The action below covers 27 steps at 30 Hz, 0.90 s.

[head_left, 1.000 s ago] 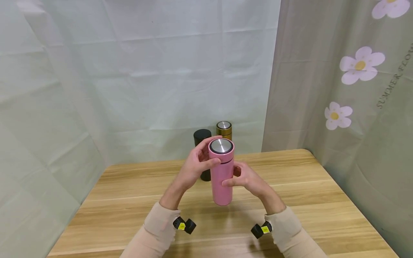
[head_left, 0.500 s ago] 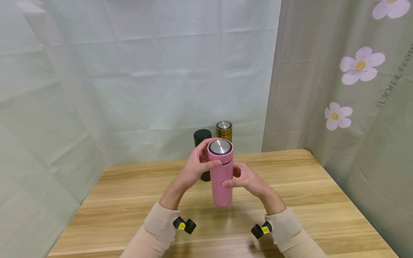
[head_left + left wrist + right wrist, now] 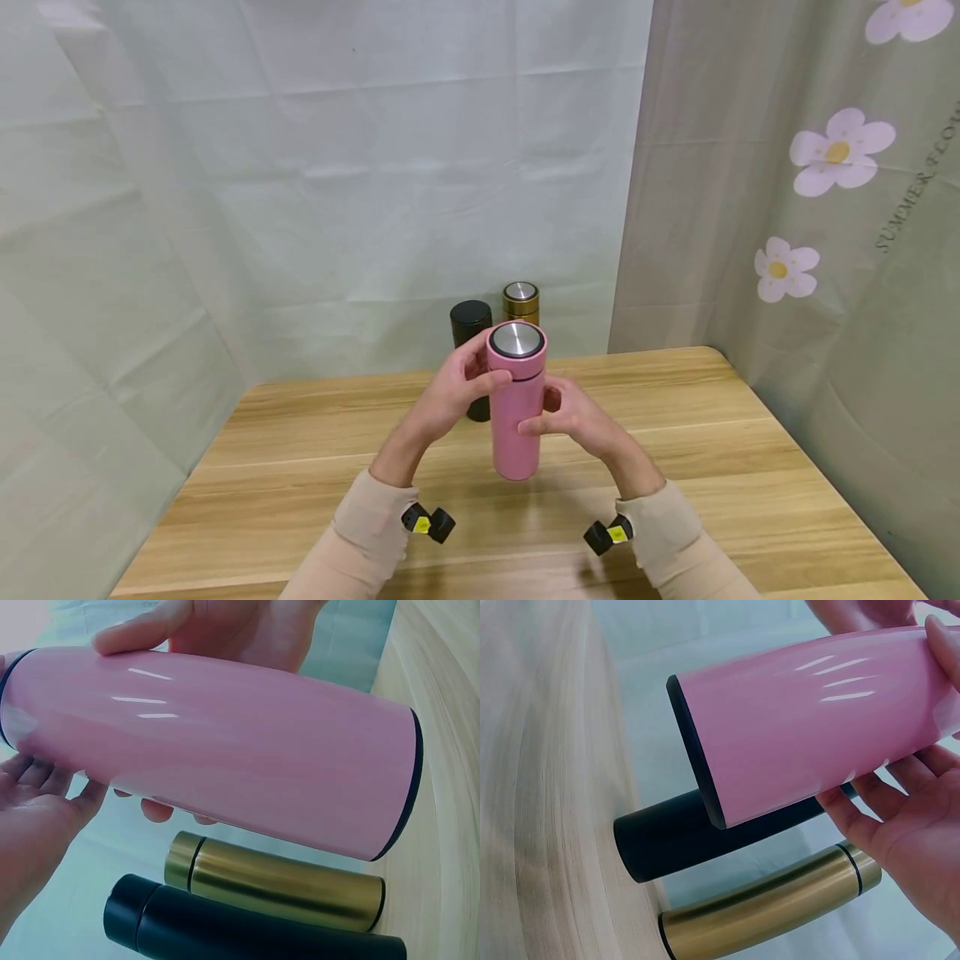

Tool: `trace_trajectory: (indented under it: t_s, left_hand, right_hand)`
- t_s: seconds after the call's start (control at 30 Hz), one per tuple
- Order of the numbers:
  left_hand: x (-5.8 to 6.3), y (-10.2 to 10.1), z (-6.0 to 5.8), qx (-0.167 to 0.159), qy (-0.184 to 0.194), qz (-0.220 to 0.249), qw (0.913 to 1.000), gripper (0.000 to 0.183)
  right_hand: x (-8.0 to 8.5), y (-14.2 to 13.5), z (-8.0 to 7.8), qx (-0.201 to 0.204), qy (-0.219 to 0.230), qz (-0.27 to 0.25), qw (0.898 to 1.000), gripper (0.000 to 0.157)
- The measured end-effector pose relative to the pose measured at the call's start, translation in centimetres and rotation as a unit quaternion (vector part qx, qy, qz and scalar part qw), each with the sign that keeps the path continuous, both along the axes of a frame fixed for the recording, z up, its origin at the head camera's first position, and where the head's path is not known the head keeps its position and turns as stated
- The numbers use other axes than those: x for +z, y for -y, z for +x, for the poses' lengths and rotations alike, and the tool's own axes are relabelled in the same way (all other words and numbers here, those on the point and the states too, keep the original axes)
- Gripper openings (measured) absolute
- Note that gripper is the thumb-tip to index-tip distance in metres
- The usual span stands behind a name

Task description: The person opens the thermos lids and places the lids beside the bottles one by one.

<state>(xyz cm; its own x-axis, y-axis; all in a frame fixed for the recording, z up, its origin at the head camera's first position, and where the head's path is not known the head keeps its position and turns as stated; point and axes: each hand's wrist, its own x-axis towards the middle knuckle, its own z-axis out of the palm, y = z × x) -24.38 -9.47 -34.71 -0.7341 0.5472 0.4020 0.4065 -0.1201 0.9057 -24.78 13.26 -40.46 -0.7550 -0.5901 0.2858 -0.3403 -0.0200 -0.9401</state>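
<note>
A pink thermos bottle (image 3: pixel 516 425) with a silver disc on its lid (image 3: pixel 517 340) is held nearly upright above the table. My left hand (image 3: pixel 452 385) grips it at the lid, thumb across the front near the dark seam. Lower down, my right hand (image 3: pixel 573 412) holds the body from the right side, its thumb on the front. Both wrist views show the black base of the pink bottle off the wood. The far fingers of each hand are partly hidden behind the bottle in the head view.
Behind the hands stand a black bottle (image 3: pixel 471 321) and a gold bottle (image 3: pixel 521 302), both upright at the back of the wooden table (image 3: pixel 300 467). A pale curtain (image 3: pixel 390 183) hangs behind, and a flowered one (image 3: pixel 840 333) on the right.
The pink bottle's top shifts slightly left, then back right, while the left hand's fingers move a little around the lid. The right hand stays nearly in place.
</note>
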Motion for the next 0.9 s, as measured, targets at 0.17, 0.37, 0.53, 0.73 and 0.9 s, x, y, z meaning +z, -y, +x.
trace_trajectory:
  t_s: [0.17, 0.37, 0.53, 0.73, 0.9]
  left_hand:
    - [-0.16, -0.05, -0.04, 0.017, 0.005, 0.011, 0.9998, 0.087]
    - [-0.26, -0.29, 0.0, 0.046, 0.009, 0.024, 0.9986, 0.091]
    - [-0.28, -0.25, 0.0, 0.033, 0.005, 0.022, 0.9992, 0.092]
    - [-0.21, -0.12, -0.15, 0.009, 0.002, 0.016, 0.9998, 0.085]
    - [-0.17, -0.05, -0.2, 0.009, 0.006, 0.021, 0.9997, 0.079]
  right_hand:
    - [0.05, 0.06, 0.01, -0.003, -0.003, 0.003, 1.0, 0.058]
    - [0.02, 0.17, 0.04, -0.005, -0.005, 0.005, 1.0, 0.057]
    - [0.04, 0.21, 0.11, -0.005, -0.009, 0.003, 1.0, 0.057]
    - [0.07, 0.29, 0.12, -0.004, -0.007, 0.009, 1.0, 0.055]
    - [0.1, 0.31, 0.15, -0.002, -0.003, 0.009, 1.0, 0.056]
